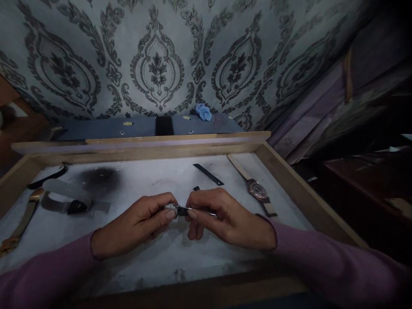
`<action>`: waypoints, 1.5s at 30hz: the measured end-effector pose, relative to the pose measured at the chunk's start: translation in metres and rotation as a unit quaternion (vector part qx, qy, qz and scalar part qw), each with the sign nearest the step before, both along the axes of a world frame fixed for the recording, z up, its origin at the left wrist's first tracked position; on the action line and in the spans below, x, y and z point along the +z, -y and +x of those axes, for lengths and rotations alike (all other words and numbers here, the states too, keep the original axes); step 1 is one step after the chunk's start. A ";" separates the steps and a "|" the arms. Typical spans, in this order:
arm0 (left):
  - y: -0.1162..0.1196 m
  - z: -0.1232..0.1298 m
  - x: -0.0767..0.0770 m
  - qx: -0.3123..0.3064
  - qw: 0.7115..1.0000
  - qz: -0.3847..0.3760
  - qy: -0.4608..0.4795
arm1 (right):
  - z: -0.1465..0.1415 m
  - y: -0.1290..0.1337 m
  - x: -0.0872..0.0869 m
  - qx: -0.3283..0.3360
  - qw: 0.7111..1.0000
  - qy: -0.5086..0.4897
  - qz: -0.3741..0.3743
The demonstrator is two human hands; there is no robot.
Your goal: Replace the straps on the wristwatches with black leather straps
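My left hand (138, 219) is closed around a small round wristwatch (171, 208), its thumb on the case. A short black strap (183, 211) runs from the case toward my right hand (228, 219). That hand is closed too, pinching a slim metal tool (211, 213) by the strap; the fingers hide most of the tool, so its kind does not show. A small black piece (196, 188) peeks out behind the right knuckles. Beyond it lies a flat black blade (208, 174) with a hole at one end.
A wooden-rimmed tray (286, 176) surrounds the white work surface. On the right lies a watch with a beige strap (258, 190). At left are a smartwatch (77, 207), a gold-ended band (24, 221) and a black strap (51, 176). Crumpled blue material (203, 112) rests behind the rim.
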State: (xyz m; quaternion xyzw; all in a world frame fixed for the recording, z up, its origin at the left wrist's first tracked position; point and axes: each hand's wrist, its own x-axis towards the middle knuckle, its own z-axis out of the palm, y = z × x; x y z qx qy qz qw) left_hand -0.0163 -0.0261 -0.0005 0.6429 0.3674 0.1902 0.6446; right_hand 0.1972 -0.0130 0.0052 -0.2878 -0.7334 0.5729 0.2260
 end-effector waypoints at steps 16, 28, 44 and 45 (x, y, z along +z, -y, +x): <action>-0.005 0.001 0.009 -0.048 0.987 0.141 -0.068 | 0.002 -0.002 0.005 0.051 0.995 0.067 0.046; -0.002 -0.001 0.010 -0.069 0.971 0.199 -0.110 | 0.000 0.003 0.002 0.019 0.964 0.143 0.225; 0.003 0.002 -0.002 -0.063 0.976 0.180 -0.108 | -0.001 0.004 -0.006 0.084 0.951 0.169 0.245; 0.003 0.002 -0.003 -0.065 0.976 0.177 -0.110 | -0.001 0.004 -0.005 0.091 0.945 0.185 0.256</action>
